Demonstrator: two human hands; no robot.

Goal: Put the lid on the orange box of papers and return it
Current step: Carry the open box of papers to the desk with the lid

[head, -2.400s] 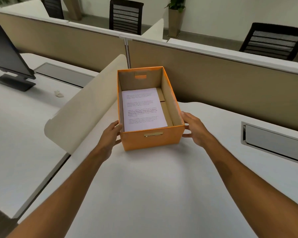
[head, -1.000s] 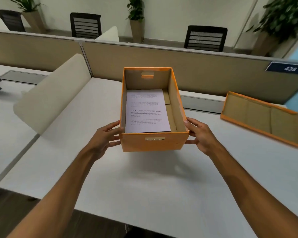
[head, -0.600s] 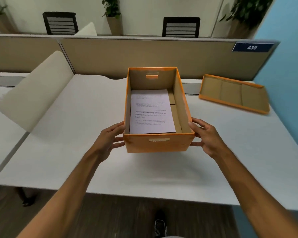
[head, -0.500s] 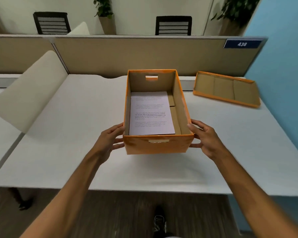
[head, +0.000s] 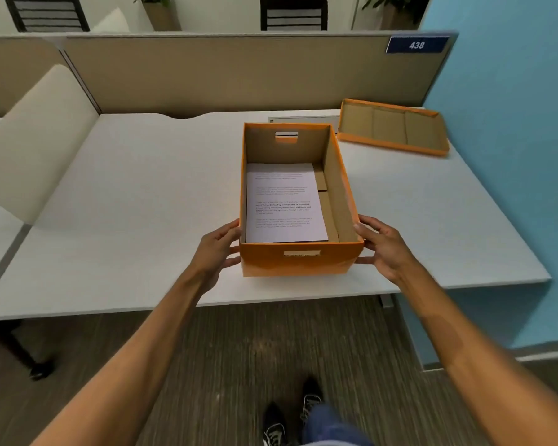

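Observation:
The orange box [head: 298,263] stands open-topped over the near part of the white desk [head: 142,201], with a stack of printed papers [head: 284,204] lying flat inside. My left hand [head: 218,249] presses on its left wall and my right hand [head: 380,246] on its right wall, near the front corners. The orange lid [head: 392,127] lies upside down at the desk's far right corner, brown inside facing up, apart from the box.
A beige partition [head: 239,72] with a blue "438" sign [head: 416,45] runs along the desk's back. A cream side divider [head: 36,136] stands at the left. A blue wall [head: 512,156] borders the right. Black chairs and potted plants stand beyond. My shoes show on the floor below.
I have carried the box to the right, from the desk with the monitor to the desk by the blue wall. The lid has come into view. The box now sits lower, near the front edge.

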